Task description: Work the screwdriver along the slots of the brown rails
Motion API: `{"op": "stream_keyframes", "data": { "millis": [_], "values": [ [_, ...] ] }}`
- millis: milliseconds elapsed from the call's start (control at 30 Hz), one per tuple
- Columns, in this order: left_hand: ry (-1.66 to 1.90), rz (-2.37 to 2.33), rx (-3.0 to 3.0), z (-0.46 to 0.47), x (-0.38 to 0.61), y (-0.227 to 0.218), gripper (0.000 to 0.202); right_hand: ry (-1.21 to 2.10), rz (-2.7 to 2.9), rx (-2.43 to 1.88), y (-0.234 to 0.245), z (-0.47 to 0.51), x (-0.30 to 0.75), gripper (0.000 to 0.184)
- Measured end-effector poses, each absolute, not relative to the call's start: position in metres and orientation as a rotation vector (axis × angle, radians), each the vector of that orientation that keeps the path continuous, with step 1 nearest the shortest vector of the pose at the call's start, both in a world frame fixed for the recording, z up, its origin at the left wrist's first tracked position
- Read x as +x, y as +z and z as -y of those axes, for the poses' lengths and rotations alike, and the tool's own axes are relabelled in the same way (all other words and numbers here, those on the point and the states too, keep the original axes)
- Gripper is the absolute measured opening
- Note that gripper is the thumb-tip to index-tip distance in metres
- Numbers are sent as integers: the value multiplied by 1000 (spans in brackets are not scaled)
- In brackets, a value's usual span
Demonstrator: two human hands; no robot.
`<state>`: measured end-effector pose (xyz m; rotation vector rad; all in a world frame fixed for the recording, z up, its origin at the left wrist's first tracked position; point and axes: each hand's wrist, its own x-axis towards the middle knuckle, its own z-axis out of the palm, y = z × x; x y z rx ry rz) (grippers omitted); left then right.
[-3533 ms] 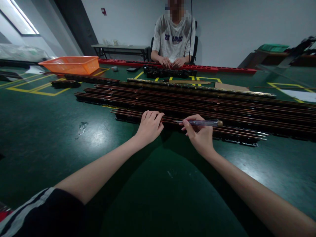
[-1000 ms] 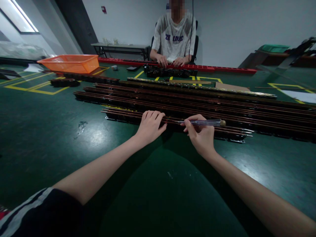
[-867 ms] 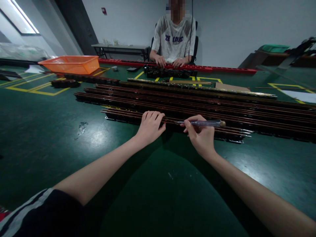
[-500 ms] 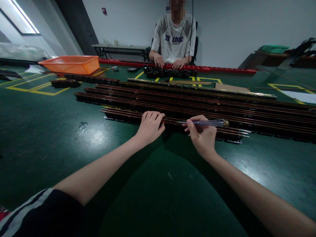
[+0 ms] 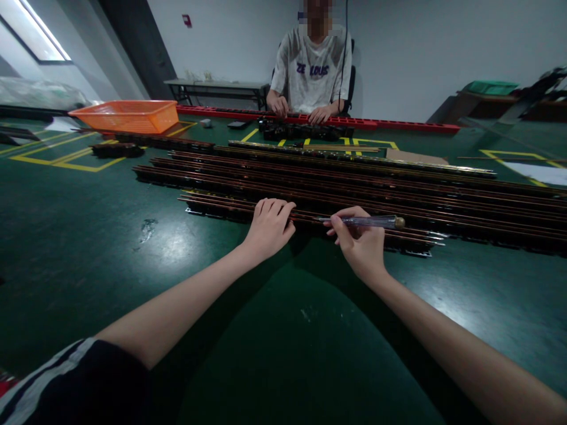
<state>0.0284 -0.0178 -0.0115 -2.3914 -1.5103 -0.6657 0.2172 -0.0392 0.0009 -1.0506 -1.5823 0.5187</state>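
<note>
Left hand (image 5: 268,227) is pressing curled fingers down on the nearest copper strip rail (image 5: 221,206) on the green table (image 5: 88,248), while the right hand (image 5: 361,242) is pinching a clear-handled screwdriver (image 5: 367,222) against it.

Orange basket (image 5: 128,116), dark green table (image 5: 88,254), yellow lines (image 5: 57,164), seemingly copper-brown rails (image 5: 354,180).

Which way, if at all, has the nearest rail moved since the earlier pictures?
Yes. The nearest rail slid left: its left end now reaches closer to the left end of the stacked rails behind, which stayed put.
</note>
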Motion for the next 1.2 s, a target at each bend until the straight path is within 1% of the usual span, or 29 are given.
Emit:
{"op": "stream_keyframes", "data": {
  "millis": [267, 567, 1000, 1200],
  "values": [
    [-630, 1434, -2432, 17, 28, -15, 41, 552, 1580, -1046, 2, 40, 217, 17],
    [-634, 1439, -2465, 16, 27, -14, 48, 501, 1564, -1068, 2, 40, 217, 17],
    [-655, 1436, -2462, 15, 26, -16, 49, 377, 1530, -1081, 1, 41, 218, 15],
    [-662, 1450, -2477, 15, 25, -16, 50, 438, 1506, -1053, 0, 40, 217, 15]
  ]
}}
